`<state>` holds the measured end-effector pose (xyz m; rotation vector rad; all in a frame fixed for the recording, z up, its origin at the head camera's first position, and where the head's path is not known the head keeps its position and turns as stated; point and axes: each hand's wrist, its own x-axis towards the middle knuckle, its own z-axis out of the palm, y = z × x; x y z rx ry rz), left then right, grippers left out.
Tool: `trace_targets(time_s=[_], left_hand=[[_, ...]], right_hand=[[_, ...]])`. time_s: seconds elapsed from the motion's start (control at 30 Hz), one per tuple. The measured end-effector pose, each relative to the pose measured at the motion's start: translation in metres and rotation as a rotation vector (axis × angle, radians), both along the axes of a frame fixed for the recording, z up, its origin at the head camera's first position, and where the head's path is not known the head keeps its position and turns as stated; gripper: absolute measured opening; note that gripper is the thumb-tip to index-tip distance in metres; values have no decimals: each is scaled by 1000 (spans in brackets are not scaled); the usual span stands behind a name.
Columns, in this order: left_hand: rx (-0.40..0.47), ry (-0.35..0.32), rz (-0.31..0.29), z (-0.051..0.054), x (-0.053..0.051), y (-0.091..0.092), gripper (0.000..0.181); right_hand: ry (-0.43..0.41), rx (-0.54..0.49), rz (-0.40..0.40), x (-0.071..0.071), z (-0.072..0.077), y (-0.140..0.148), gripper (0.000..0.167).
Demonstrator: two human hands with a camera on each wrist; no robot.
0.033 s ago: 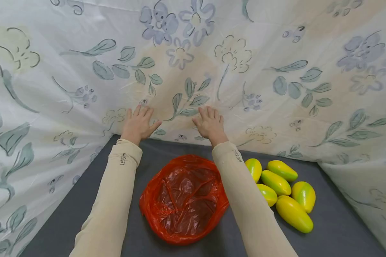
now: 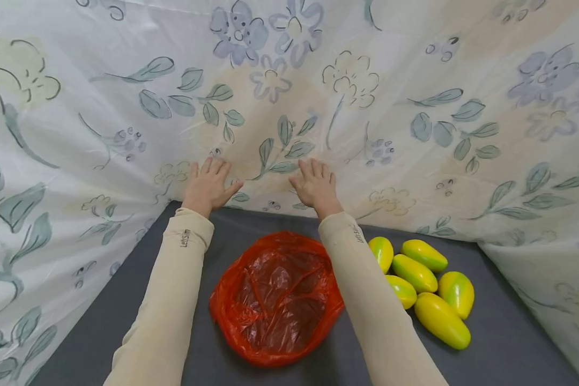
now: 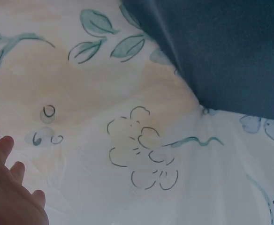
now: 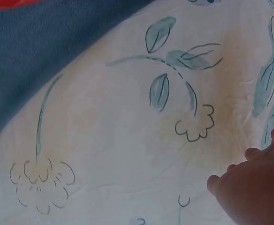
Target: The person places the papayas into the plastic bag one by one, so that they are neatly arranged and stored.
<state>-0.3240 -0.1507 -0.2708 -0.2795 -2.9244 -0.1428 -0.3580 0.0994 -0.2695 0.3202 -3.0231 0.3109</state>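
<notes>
Both hands reach out past the far edge of the dark table, fingers spread and holding nothing. My left hand (image 2: pixel 206 187) is in front of the flowered curtain, left of centre; its fingers also show at the lower left of the left wrist view. To the right, my right hand (image 2: pixel 315 185) is held at about the same height, its thumb pointing inward. Whether either hand touches the cloth I cannot tell. Between the forearms a red plastic bag (image 2: pixel 282 300) lies spread in a round shape. Several yellow-green mangoes (image 2: pixel 442 320) lie right of the right forearm, which partly hides some.
A flowered curtain (image 2: pixel 347 134) hangs behind the table and along both sides. The dark grey tabletop (image 2: pixel 506 332) extends under the bag and the fruit. The right sleeve (image 2: pixel 366 289) passes over the bag's right edge.
</notes>
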Motion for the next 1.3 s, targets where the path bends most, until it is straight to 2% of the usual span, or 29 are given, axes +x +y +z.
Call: trace_targets(time_s=[0.1, 0.17, 0.3, 0.4, 0.5, 0.67, 0.87, 1.03, 1.17, 1.3], left_hand=[[6, -12, -8, -2, -1, 1, 69], [17, -22, -23, -2, -2, 1, 69], [36, -6, -45, -4, -3, 0, 68], [56, 19, -48, -9, -2, -5, 66], [78, 17, -72, -14, 1, -8, 66], [101, 3, -144, -23, 4, -11, 67], [139, -1, -176, -33, 6, -14, 66], [178, 24, -307, -42, 12, -7, 67], [257, -51, -401, -54, 23, 3, 68], [346, -171, -437, -73, 36, 12, 66]], right_hand=[[15, -32, 11, 0, -2, 1, 62], [37, -93, 24, -1, -3, 3, 62], [78, -329, 77, 1, -5, 7, 61], [66, -540, 139, 4, -8, 10, 61], [12, -717, 177, 8, -13, 17, 62], [-98, -978, 168, 16, -19, 31, 63], [-228, -1231, 196, 28, -26, 39, 63], [-299, -1390, 217, 44, -30, 49, 62], [-328, -1477, 254, 56, -36, 57, 60], [-380, -1531, 280, 71, -45, 63, 58]])
